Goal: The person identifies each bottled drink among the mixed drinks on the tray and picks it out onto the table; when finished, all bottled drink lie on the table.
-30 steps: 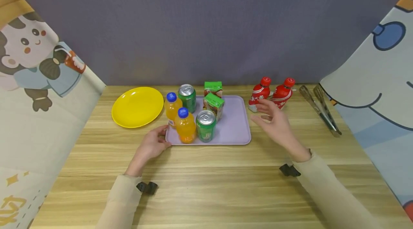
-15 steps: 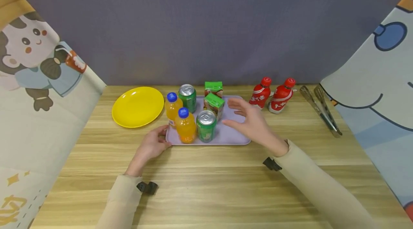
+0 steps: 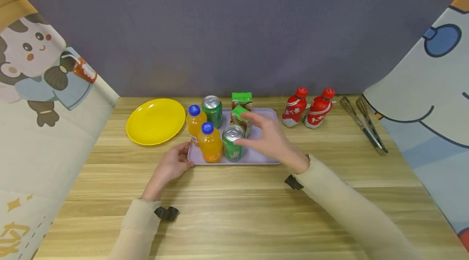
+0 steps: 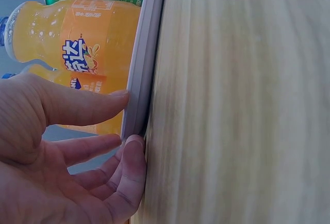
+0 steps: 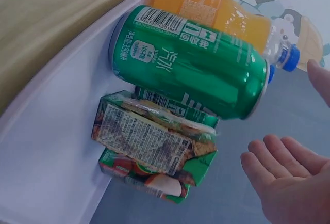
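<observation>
My left hand is at the front left corner of a lilac tray; in the left wrist view its thumb and fingertips pinch the tray's rim. Standing on the tray are two orange soda bottles with blue caps, two green soda cans and two green-topped drink cartons. Above the tray's right half, my right hand has thumb and fingers spread, holding nothing. It is nearest the front can and front carton; the right wrist view shows a gap between its fingers and them.
A yellow plate lies left of the tray. Two red bottles stand to its right, and beyond them lie metal tongs and a slotted utensil. A grey panel closes off the table's back.
My right hand has moved left from in front of the red bottles to above the tray, near the front can and carton. The left hand has stayed at the tray corner.
</observation>
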`<action>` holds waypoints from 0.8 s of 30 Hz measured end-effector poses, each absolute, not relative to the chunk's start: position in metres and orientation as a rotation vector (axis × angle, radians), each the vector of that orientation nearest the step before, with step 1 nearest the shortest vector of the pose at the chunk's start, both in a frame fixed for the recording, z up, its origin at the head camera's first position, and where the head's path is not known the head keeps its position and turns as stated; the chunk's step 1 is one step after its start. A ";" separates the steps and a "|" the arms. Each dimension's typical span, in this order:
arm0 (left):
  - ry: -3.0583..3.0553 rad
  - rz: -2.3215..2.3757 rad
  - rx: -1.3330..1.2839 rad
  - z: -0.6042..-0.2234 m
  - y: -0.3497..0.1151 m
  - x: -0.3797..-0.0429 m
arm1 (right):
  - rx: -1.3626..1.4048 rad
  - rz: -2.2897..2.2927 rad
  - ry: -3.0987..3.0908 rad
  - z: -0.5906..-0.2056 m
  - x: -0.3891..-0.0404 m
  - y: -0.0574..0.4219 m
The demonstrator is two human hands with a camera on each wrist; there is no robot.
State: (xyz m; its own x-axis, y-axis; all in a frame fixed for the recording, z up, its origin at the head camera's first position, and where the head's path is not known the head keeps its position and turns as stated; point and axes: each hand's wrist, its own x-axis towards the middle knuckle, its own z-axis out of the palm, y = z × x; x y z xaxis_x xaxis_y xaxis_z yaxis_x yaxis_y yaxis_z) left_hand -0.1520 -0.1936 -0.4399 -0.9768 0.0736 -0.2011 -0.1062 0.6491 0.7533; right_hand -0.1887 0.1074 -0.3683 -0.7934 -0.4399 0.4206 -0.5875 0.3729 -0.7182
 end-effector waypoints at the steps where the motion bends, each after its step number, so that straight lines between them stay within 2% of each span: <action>1: 2.652 1.233 -0.029 -0.440 -0.194 -0.152 | 0.942 1.367 -2.474 -0.368 -0.189 0.104; 24: 2.657 1.231 -0.019 -0.440 -0.193 -0.152 | 1.087 1.139 -2.635 -0.370 -0.198 0.060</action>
State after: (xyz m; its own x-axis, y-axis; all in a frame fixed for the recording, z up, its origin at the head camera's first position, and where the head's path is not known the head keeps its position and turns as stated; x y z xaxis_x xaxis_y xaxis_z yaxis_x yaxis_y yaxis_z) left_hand -0.1523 -0.1934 -0.4403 -0.9774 0.0771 -0.1971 -0.1005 0.6505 0.7529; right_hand -0.1981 0.0600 -0.3696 -0.7468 -0.5805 0.3246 -0.6341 0.4743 -0.6107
